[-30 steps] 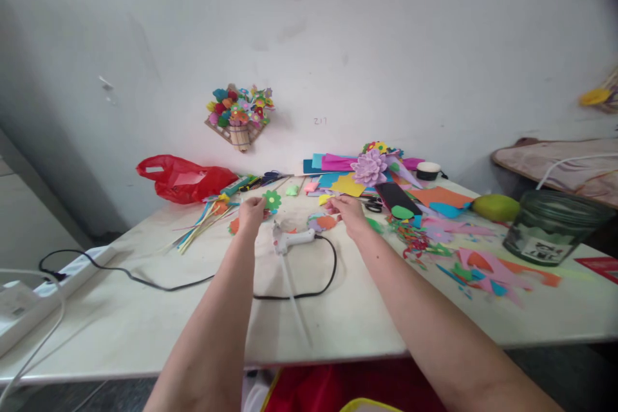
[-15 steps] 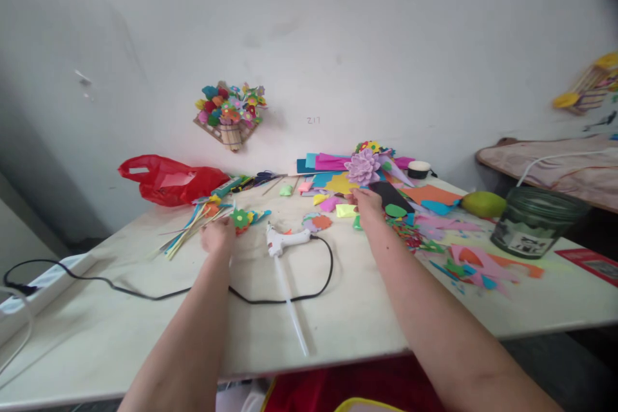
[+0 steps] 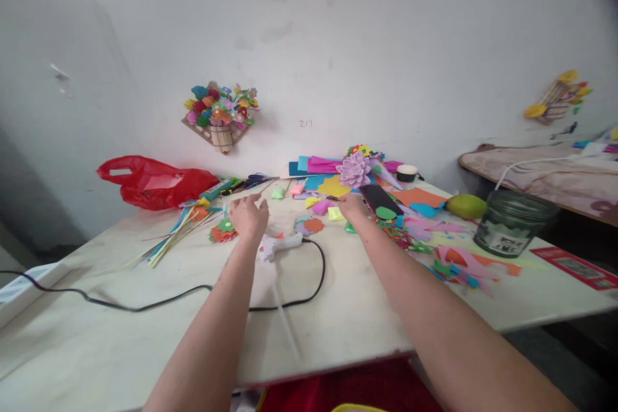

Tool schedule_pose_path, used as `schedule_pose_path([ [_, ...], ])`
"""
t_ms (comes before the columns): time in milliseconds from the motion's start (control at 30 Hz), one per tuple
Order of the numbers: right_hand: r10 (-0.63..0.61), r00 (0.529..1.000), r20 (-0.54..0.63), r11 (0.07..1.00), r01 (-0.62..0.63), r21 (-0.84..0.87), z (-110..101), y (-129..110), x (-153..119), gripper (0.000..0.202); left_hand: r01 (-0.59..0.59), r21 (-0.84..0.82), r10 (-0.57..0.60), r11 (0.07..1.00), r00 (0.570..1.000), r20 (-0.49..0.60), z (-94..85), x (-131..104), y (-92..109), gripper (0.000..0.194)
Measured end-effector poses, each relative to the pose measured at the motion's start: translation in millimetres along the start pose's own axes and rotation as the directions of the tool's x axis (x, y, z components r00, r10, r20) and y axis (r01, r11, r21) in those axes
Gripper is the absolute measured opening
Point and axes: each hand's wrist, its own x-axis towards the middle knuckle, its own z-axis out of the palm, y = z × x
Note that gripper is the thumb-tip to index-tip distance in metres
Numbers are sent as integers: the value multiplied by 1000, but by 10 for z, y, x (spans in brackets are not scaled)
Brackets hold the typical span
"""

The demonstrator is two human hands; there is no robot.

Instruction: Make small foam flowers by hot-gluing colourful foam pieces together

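My left hand (image 3: 248, 214) hovers over the table with its fingers apart and nothing visible in them. Just beside it lie felt-like flower cut-outs (image 3: 223, 232), partly covered by the hand. Nearer me is a white glue gun (image 3: 284, 243) with a long clear glue stick (image 3: 286, 322) reaching out of it. My right hand (image 3: 353, 207) is closed at the coloured sheets, and a thin dark thing shows at its fingertips, too small to name. Around that hand are a yellow packet (image 3: 335, 213), a magenta piece (image 3: 322, 207) and a black phone-like slab (image 3: 381, 198).
A red plastic bag (image 3: 159, 183) and thin strips (image 3: 168, 241) lie at the left. The gun's black cord (image 3: 140, 308) crosses the table. A lilac flower (image 3: 355, 170) stands at the back. Scraps (image 3: 463, 261) and a green glass jar (image 3: 514, 222) are at the right.
My left hand has left the strips and moved right, its fingers now spread. My right hand stays near the coloured sheets, where a thin dark thing now shows. The camera view has turned slightly right.
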Motion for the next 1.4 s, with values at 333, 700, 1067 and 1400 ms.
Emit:
schedule_pose_path([
  [333, -1, 984, 176, 964, 48, -261, 258, -174, 128, 58, -316, -66, 317, 946, 948, 2, 260, -379, 238, 23],
  [700, 29, 998, 55, 986, -38, 165, 317, -160, 196, 27, -286, -92, 292, 954, 955, 54, 284, -413, 190, 23],
  [1067, -14, 998, -56, 853, 41, 520, 404, -116, 121, 20, -319, -124, 326, 940, 944, 44, 331, -453, 217, 21],
  [1400, -8, 994, -110, 829, 68, 555, 225, -154, -24, 13, -325, -181, 339, 928, 940, 49, 344, -442, 202, 22],
])
